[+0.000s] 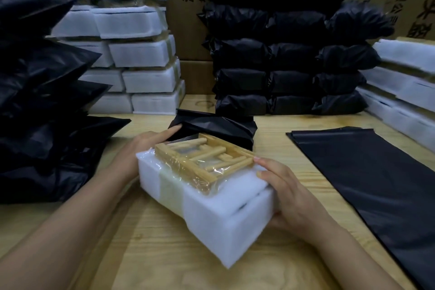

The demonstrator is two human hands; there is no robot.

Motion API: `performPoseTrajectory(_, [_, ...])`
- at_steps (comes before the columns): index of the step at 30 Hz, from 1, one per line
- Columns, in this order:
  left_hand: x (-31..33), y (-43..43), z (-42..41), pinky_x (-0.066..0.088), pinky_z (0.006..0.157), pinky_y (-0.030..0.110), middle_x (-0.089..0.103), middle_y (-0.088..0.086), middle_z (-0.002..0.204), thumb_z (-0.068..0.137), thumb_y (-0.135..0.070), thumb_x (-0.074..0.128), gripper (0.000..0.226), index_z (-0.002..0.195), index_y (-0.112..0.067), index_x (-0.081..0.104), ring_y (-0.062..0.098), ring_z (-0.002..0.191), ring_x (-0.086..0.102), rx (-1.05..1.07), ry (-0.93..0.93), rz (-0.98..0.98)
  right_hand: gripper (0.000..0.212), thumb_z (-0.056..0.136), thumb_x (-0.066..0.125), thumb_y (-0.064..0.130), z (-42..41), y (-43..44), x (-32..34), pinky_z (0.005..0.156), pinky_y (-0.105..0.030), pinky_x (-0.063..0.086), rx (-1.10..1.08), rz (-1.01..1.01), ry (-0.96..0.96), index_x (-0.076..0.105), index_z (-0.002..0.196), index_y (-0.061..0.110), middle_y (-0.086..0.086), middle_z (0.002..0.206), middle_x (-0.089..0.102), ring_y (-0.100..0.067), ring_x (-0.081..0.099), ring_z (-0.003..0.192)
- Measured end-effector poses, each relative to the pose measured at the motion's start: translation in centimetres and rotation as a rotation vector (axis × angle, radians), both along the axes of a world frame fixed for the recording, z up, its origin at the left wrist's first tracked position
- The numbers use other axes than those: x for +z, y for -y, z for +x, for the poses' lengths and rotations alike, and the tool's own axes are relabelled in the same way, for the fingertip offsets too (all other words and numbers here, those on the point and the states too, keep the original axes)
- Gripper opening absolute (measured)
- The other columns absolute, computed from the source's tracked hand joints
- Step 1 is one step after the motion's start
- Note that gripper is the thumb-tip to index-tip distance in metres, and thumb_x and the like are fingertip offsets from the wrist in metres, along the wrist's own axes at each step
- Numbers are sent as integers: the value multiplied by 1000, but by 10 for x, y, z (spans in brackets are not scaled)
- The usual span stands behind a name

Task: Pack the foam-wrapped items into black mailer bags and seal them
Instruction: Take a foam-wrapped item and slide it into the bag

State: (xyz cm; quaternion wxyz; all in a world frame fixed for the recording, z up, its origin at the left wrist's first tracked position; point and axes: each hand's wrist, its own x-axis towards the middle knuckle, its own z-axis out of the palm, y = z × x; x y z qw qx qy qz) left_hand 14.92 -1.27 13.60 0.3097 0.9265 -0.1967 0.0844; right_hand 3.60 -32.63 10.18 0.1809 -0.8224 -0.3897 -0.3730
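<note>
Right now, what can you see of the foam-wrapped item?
The foam-wrapped item is a white foam block, tape-banded, with a slatted wooden frame under clear film on top. It lies angled over the table, far end at the mouth of the black mailer bag. The left hand touches its left side; the right hand grips its right edge.

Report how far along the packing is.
Done: packed black parcels stacked at the back. In hand: right hand grips one foam-wrapped item, its far end entering an open mailer bag, left hand at the bag's mouth. Left: sealing this bag, plus the white foam stacks; flat bags wait on the right.
</note>
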Motion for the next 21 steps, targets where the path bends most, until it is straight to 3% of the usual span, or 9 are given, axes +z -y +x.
performPoseTrajectory(3, [-3,-7,-2,49,77,42,61,5,91,88,-6,60,72,145,-34,27,24,86,58,6,249,212,45,98,42,42,4,5,1,108,-40,36,-35,-4,23,39,124,5,-14,134,37,-29,41,128])
performPoseTrajectory(6, [-8,-7,-5,50,77,45,66,4,104,86,-11,58,52,131,-36,49,27,90,61,91,326,15,48,96,44,44,4,8,0,109,-39,35,-65,31,7,39,125,6,-12,132,39,-28,41,127])
performPoseTrajectory(8, [-14,5,-1,49,80,43,62,0,111,90,-21,55,29,110,-33,39,24,94,61,266,280,-327,51,95,46,46,5,10,-2,111,-37,33,-77,64,-5,38,126,6,-11,132,38,-28,40,127])
performPoseTrajectory(11, [-17,24,4,49,79,38,57,2,108,85,-32,65,43,105,-24,28,26,94,61,527,51,-661,54,92,48,48,7,11,-4,113,-30,28,-114,112,-52,37,126,8,-9,130,37,-23,39,126])
performPoseTrajectory(13, [-23,30,7,50,72,35,65,12,102,82,-42,63,47,110,-13,40,32,91,64,613,-300,-745,56,91,46,51,6,12,-5,113,-25,25,-123,145,-92,36,127,10,-8,130,36,-20,37,126])
performPoseTrajectory(15, [-27,32,5,51,59,30,70,13,71,84,-37,59,35,95,-3,58,30,72,70,561,-508,-850,57,91,47,53,8,13,-6,113,-24,24,-118,155,-102,36,128,10,-7,131,36,-18,36,126])
performPoseTrajectory(17, [-31,33,3,52,48,27,65,12,56,88,-22,56,23,83,0,63,22,51,66,512,-538,-937,57,89,51,51,9,13,-8,113,-26,26,-112,134,-95,36,127,11,-7,130,36,-21,38,126])
performPoseTrajectory(19, [-36,32,2,49,41,23,64,9,60,89,-11,54,14,92,-3,65,16,46,61,506,-468,-938,58,83,61,40,10,12,-9,112,-29,28,-108,108,-83,37,127,10,-7,130,36,-24,40,125])
performPoseTrajectory(21, [-40,30,1,42,36,20,64,4,58,89,-12,55,16,101,-15,65,13,39,55,553,-326,-798,61,76,66,30,10,12,-10,112,-29,29,-124,98,-78,38,126,10,-7,129,37,-24,40,124])
